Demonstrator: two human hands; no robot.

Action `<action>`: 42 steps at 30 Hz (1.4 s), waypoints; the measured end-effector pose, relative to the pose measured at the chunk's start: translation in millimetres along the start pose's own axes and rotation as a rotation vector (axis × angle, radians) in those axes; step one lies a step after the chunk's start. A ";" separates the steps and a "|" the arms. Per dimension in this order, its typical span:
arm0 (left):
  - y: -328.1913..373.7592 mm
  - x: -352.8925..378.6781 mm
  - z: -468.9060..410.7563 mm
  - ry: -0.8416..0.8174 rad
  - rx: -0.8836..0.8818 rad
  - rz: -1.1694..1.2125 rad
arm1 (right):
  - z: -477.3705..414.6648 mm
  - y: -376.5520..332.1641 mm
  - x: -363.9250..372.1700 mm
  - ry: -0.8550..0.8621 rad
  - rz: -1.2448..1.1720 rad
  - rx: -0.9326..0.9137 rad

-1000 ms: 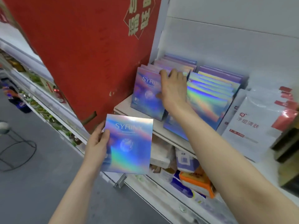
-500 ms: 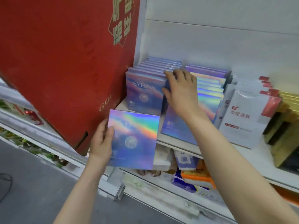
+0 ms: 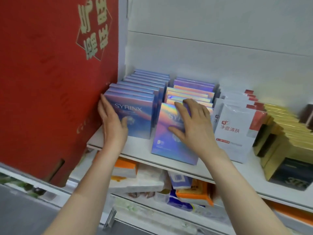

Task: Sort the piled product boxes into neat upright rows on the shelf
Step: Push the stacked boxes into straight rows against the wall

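Two rows of flat holographic SYRINX boxes stand on the white shelf (image 3: pixel 135 150). My left hand (image 3: pixel 111 124) grips the left row's front box (image 3: pixel 138 121): fingers along its left edge, thumb on its face. This box stands upright against the ones behind it. My right hand (image 3: pixel 191 122) holds the right row's front box (image 3: pixel 169 146), with fingers hooked over the top edge and thumb on the face. That box leans backward, its bottom edge set forward near the shelf lip. Behind both fronts, several more boxes stand packed back to the wall.
A big red cardboard panel (image 3: pixel 50 82) closes off the left side, touching the left row. White sachet packs (image 3: pixel 235 133) stand right of the boxes, then gold boxes (image 3: pixel 279 129) and a dark box (image 3: pixel 288 173). Tissue packs (image 3: pixel 140 182) fill the lower shelf.
My left hand lifted its holographic box from below the shelf and stood it at the front of the left row. My right hand moved from between the rows onto the right row's front box.
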State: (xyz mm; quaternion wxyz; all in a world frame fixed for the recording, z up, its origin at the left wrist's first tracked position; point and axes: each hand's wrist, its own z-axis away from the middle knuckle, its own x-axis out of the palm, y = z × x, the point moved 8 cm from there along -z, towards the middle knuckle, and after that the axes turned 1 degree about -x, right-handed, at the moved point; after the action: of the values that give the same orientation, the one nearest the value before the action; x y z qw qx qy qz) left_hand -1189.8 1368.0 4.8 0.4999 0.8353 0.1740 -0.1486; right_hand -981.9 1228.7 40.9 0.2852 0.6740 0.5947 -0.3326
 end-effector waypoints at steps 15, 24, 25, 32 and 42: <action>31.2 32.3 0.7 -0.142 0.409 -0.502 | -9.4 8.1 1.9 -0.071 0.303 0.052; 38.5 17.8 11.3 -0.145 0.427 -0.471 | -10.8 20.8 -4.3 0.006 0.324 0.113; 38.8 15.7 10.8 -0.141 0.427 -0.472 | -11.1 23.1 -7.5 0.007 0.311 0.121; 42.9 6.1 12.8 -0.121 0.453 -0.432 | -11.5 21.8 -12.9 -0.063 0.283 0.127; 110.4 24.0 31.1 -0.178 0.642 -0.249 | -7.9 39.9 -22.7 -0.128 0.259 0.193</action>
State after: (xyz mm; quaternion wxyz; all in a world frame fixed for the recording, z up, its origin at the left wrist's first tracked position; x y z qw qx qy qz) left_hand -1122.1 1295.3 67.0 0.2032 0.9060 0.1748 -0.3277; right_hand -943.1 1215.9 63.2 0.2969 0.7468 0.4487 -0.3909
